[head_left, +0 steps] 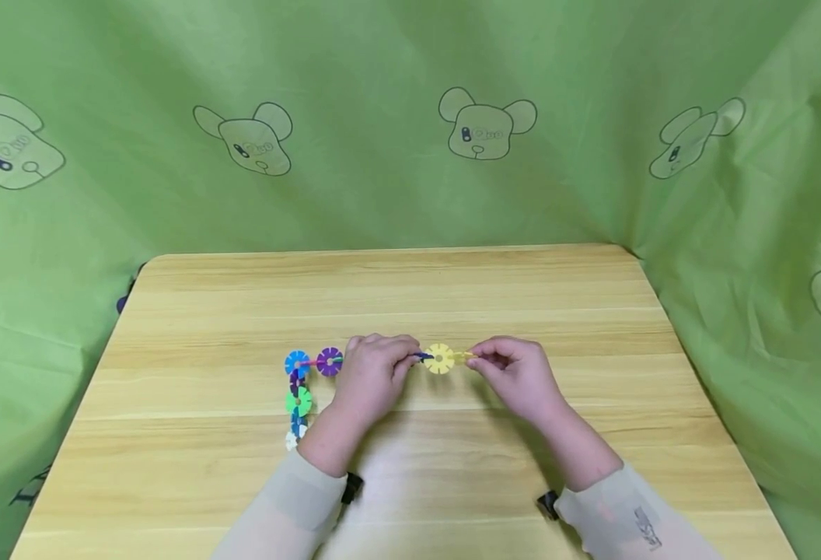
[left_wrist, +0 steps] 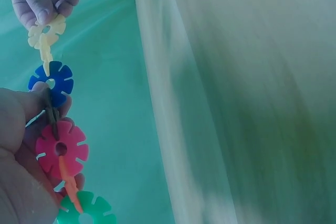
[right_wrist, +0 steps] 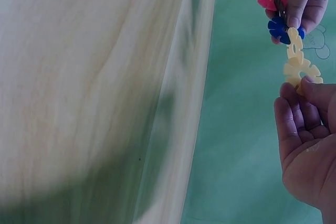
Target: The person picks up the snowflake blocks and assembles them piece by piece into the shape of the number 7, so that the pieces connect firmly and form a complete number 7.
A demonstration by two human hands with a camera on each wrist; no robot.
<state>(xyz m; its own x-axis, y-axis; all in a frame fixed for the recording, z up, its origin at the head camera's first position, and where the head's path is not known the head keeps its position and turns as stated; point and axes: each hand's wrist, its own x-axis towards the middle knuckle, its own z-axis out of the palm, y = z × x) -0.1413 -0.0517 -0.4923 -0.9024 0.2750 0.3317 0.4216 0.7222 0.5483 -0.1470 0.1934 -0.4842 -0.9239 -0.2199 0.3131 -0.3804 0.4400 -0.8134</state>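
A chain of slotted snowflake discs runs across the table in the head view. My left hand (head_left: 375,377) pinches the dark blue disc (left_wrist: 62,80) between thumb and fingers. Below it in the left wrist view come a pink disc (left_wrist: 73,148), an orange one (left_wrist: 70,182) seen edge-on, and a green disc (left_wrist: 97,211). From the blue disc, a yellow disc (head_left: 439,358) leads to another yellow disc (right_wrist: 294,68) at the chain's right end. My right hand (head_left: 522,379) pinches that end disc by its edge. My left hand hides the chain's middle from above.
Left of my left hand, the chain goes on with a purple disc (head_left: 330,361) and a light blue disc (head_left: 295,361) at a corner. It turns toward me through a green disc (head_left: 299,401) to white pieces (head_left: 291,441). Green cloth (head_left: 382,187) hangs around the wooden table (head_left: 207,311).
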